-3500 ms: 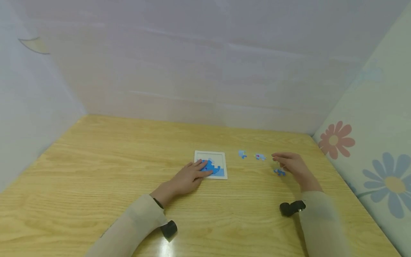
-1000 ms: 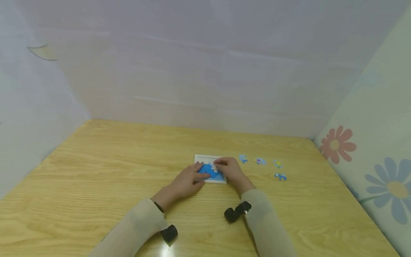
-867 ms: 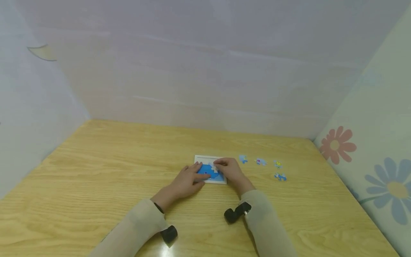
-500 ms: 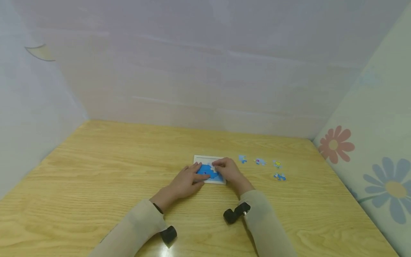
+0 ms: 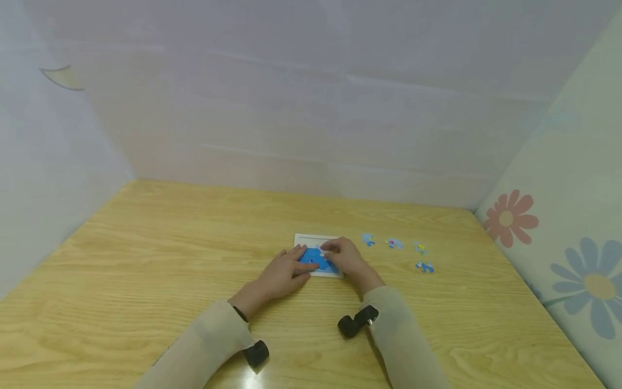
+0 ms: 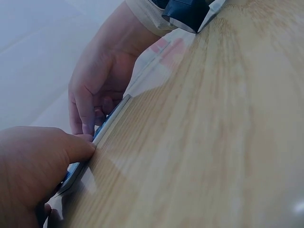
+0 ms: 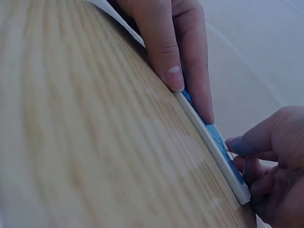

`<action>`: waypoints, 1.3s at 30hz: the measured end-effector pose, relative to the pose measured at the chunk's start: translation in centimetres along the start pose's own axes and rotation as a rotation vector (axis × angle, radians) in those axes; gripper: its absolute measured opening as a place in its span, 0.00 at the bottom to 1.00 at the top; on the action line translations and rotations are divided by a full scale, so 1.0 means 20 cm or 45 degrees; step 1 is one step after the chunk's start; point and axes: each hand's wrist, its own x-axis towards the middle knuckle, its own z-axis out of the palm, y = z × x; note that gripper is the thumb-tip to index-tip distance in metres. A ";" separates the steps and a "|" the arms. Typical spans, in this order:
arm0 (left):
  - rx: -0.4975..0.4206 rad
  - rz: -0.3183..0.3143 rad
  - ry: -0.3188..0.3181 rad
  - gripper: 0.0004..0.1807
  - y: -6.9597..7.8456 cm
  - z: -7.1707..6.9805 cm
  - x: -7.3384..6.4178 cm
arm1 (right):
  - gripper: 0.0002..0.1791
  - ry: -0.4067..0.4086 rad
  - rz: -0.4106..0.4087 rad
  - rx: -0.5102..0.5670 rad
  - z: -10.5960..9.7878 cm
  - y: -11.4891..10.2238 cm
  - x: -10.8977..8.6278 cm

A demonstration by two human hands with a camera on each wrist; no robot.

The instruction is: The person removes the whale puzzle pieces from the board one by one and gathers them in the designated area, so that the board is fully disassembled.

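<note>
Wooden table (image 5: 184,232) is bearing a white frame (image 5: 308,236); the left hand (image 5: 281,275) is resting there, fingers straight. Over it, the right hand (image 5: 346,258) is pinching a puzzle piece (image 5: 322,251), apparently fitting it; next move is likely needing gentle pressing.

The bench (image 5: 194,243) looks like wood, grained and faintly glossy, glare showing near six o'clock. The white frame (image 5: 304,236) has a smooth rim; loose puzzle pieces (image 5: 420,248) at its three o'clock carry printed faces. Creased sheeting (image 5: 311,119) fills twelve o'clock. The sleeves (image 5: 201,346) are matt cloth.
</note>
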 end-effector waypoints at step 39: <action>0.014 -0.070 -0.027 0.16 0.01 0.02 0.01 | 0.08 0.104 -0.009 0.477 -0.01 0.06 0.01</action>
